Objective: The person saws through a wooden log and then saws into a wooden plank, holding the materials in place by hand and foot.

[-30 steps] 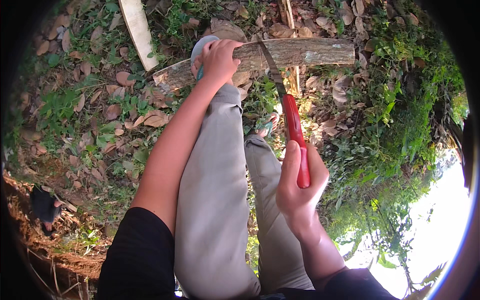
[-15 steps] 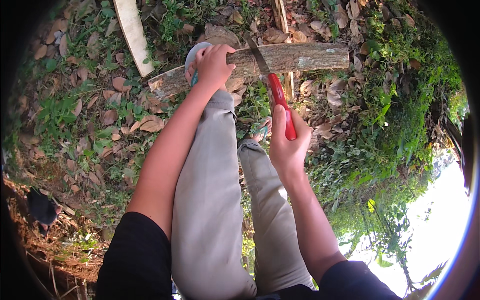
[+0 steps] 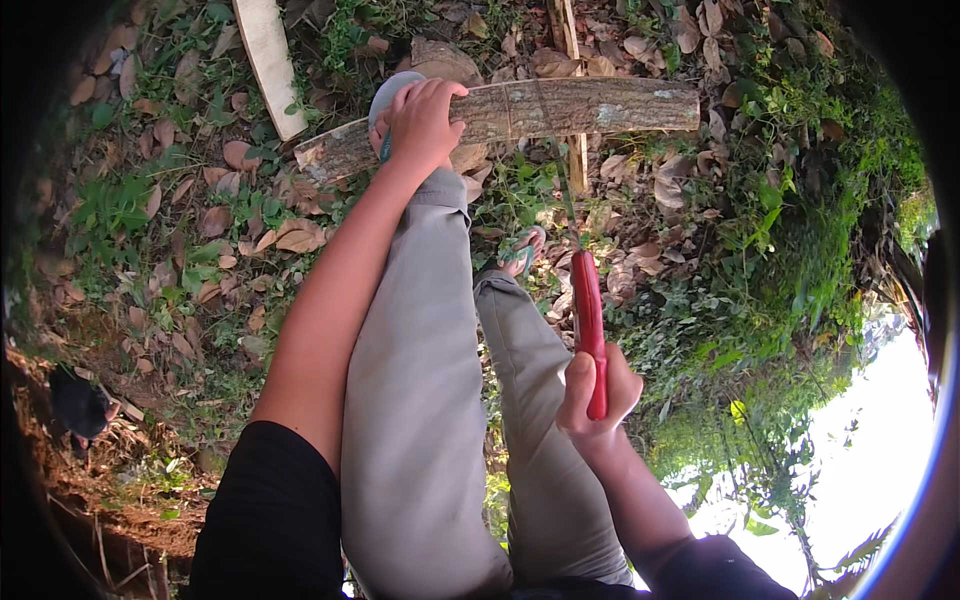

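A bark-covered slab of wood lies crosswise on the ground at the top of the view. My left hand is closed over its left part, thumb pointing right, right by my sandalled left foot, which is up on the wood. In my right hand is the red handle of a saw, gripped near its back end. The saw's thin, blurred blade points away from me and its far part lies across the slab, right of the left hand. A thin dark line crosses the bark just left of the blade.
A pale board lies at the upper left. Beneath the slab runs a narrow wooden strip. My right foot stands among dry leaves and green plants. At the lower left, a dark shape sits by reddish soil.
My right hand has drawn the saw back toward me, so less of its blade reaches past the slab. The left hand keeps its place on the wood.
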Tool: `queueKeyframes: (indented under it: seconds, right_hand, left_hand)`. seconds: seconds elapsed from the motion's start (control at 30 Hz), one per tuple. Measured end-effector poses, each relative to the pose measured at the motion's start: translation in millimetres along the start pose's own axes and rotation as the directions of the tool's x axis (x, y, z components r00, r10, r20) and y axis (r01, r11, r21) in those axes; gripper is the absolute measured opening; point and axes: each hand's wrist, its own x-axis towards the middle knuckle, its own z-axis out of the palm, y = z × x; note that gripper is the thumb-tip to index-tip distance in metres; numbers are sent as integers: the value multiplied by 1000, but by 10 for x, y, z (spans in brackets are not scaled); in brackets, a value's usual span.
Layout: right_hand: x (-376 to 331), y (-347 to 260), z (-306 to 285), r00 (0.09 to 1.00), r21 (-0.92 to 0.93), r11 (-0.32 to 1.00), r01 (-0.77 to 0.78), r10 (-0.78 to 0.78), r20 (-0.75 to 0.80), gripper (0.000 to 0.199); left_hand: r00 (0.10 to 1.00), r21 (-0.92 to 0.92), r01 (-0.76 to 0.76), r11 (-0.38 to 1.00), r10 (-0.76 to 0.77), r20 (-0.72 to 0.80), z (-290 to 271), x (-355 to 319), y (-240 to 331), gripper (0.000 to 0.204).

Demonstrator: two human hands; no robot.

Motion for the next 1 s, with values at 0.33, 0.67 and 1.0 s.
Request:
queueKeyframes:
  seconds: [0.33,0.67,1.0]
  right_hand:
    - [188,517,776,995,186,980,-71,83,-60,22]
    - [191,883,799,995,223,974,-49,67,-72,24]
    - [-132,980,723,996,214,977,22,-1,-94,26]
  left_hand:
    - [998,50,-61,997,63,-30,35,36,45,53]
    - [994,86,-80,993,86,-67,61,3,-25,54]
    - [997,91,-50,995,55,-50,22,-1,-56,54]
